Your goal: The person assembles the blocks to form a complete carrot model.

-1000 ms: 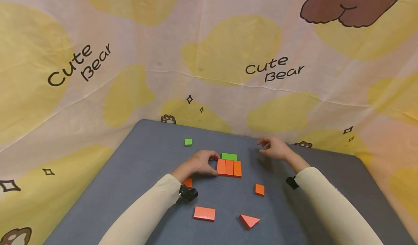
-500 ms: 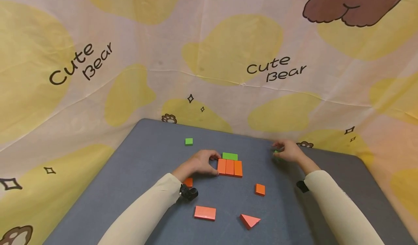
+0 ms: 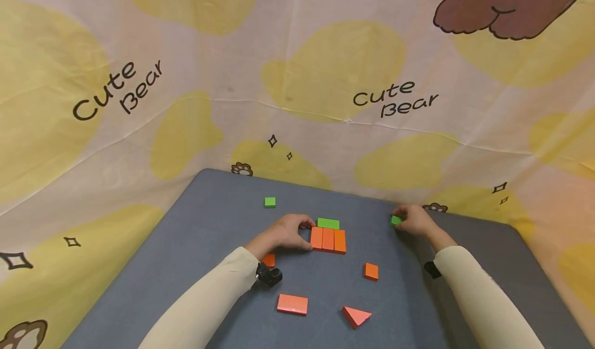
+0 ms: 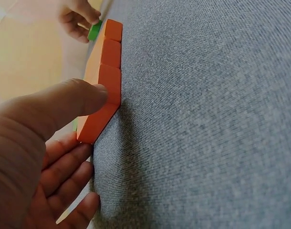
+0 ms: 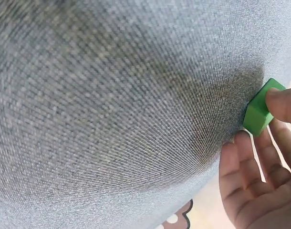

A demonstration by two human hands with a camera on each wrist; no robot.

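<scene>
Evidently, the left grip (image 3: 288, 232) holds the leftmost rectangular orange block (image 3: 316, 238) by its ends, presumably to steady the three-block row (image 3: 328, 239); near the far edge of the gray, cloth-textured surface (image 3: 223, 199), the right grip (image 3: 413, 220) pinches a small green block (image 3: 395, 220), apparently for fine control.

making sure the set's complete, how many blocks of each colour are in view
Green blocks: 3, one in the right hand's fingers
Orange blocks: 5, one partly hidden by the left arm
Pink blocks: 2, one rectangular, one triangular
Total: 10
</scene>
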